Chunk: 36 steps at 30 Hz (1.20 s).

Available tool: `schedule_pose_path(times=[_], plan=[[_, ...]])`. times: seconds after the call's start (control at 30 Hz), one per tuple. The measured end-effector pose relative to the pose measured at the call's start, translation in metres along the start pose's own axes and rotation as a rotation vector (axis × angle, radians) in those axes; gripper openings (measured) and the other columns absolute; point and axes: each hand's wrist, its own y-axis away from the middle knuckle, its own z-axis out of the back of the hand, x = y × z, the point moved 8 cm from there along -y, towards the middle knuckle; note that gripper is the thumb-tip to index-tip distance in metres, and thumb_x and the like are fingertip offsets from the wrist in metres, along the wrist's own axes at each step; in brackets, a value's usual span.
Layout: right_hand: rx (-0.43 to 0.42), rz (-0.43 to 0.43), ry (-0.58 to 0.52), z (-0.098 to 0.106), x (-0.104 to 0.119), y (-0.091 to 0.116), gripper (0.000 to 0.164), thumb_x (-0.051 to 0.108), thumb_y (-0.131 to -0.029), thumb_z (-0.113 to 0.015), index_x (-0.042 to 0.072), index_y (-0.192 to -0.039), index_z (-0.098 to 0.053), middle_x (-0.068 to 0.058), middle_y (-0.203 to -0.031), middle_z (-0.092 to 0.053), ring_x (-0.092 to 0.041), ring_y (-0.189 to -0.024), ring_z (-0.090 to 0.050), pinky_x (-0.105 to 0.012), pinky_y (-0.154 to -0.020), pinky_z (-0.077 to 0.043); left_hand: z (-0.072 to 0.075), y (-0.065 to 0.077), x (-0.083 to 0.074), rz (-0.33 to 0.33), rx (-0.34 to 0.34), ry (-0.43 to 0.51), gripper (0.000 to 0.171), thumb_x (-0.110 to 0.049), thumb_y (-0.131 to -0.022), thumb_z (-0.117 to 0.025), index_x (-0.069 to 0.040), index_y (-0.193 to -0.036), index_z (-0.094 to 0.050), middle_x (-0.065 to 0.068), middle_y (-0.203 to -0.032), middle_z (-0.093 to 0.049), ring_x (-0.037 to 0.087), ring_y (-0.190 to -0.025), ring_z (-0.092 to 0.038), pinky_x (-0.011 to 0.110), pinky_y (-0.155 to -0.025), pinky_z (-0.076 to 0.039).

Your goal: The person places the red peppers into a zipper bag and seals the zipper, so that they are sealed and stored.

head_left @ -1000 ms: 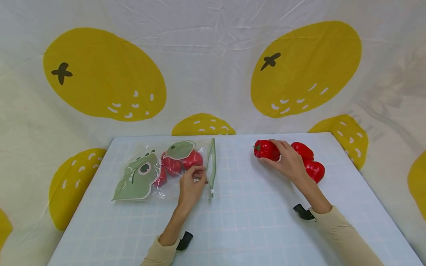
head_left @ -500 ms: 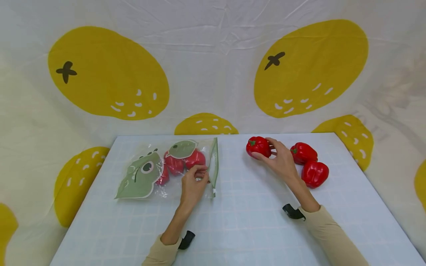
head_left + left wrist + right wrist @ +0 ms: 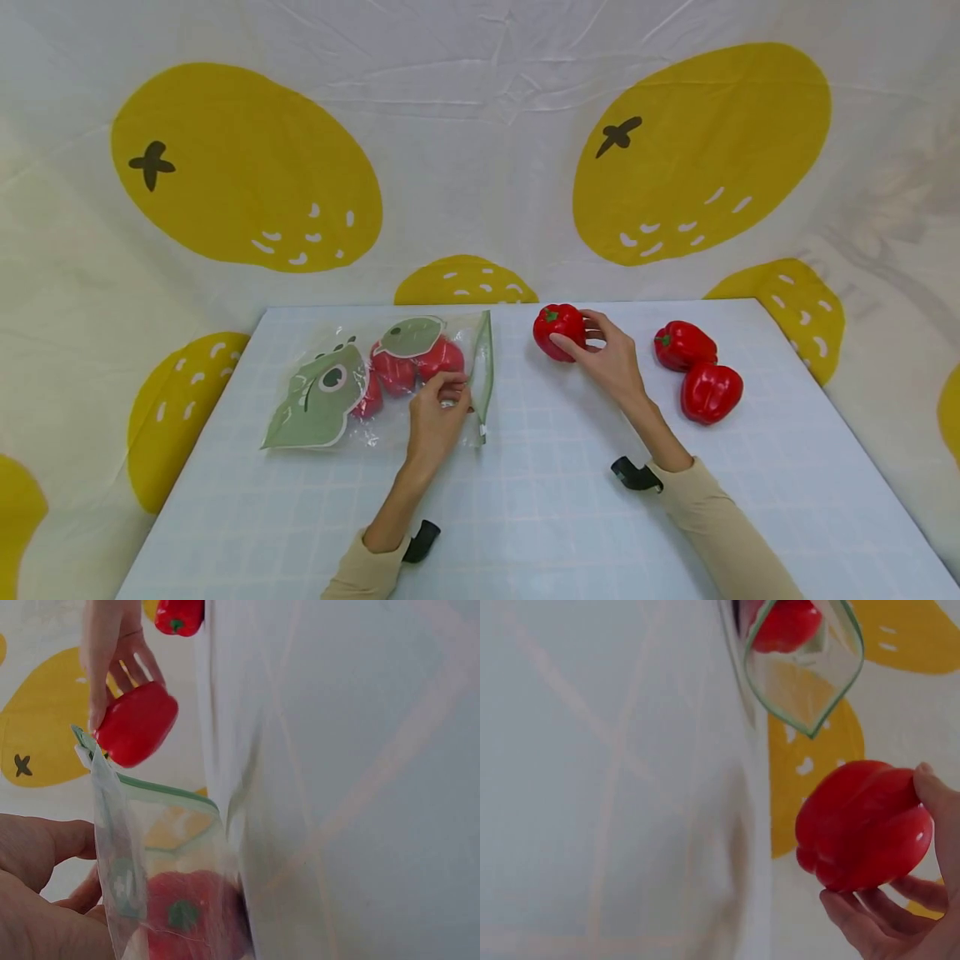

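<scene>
A pale, white-blue surface [image 3: 540, 508] with a faint grid of lines fills the lower half of the head view, its far edge running level across the middle of the frame and its sides spreading toward the lower corners. Behind it and to both sides hangs a whitish, creased cloth [image 3: 480, 192] printed with large yellow fruit shapes [image 3: 247, 167], two big ones at upper left and upper right and smaller ones around the surface's edges. At centre left of the frame a clear bag [image 3: 307, 417] with a green cartoon face lies on the surface, several red peppers [image 3: 393, 373] inside; its green-trimmed mouth faces right and gapes in the right wrist view. The left hand [image 3: 437, 421] has its fingers curled together, pinching the bag near that mouth. Right of centre, the right hand [image 3: 611, 358] holds a red pepper [image 3: 558, 329] between thumb and fingers, spread to the pepper's width, raised off the surface and apart from the bag. Farther right, two loose peppers [image 3: 711, 393] rest on the surface, touching each other. Beige sleeves [image 3: 720, 529] enter from the bottom, a black device [image 3: 636, 475] at each wrist.
</scene>
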Motion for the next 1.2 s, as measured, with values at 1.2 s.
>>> schedule_pose_path(times=[1.2], plan=[[0.157, -0.179, -0.109, -0.085, 0.016, 0.002, 0.068, 0.061, -0.089, -0.071, 0.012, -0.134, -0.062, -0.011, -0.124, -0.069, -0.029, -0.107, -0.066, -0.041, -0.083, -0.062, 0.002, 0.001, -0.009, -0.105, -0.028, -0.042, 0.019, 0.002, -0.091, -0.073, 0.0, -0.11, -0.071, 0.012, -0.099, -0.072, 0.023, -0.083, -0.071, 0.025, -0.072, -0.061]])
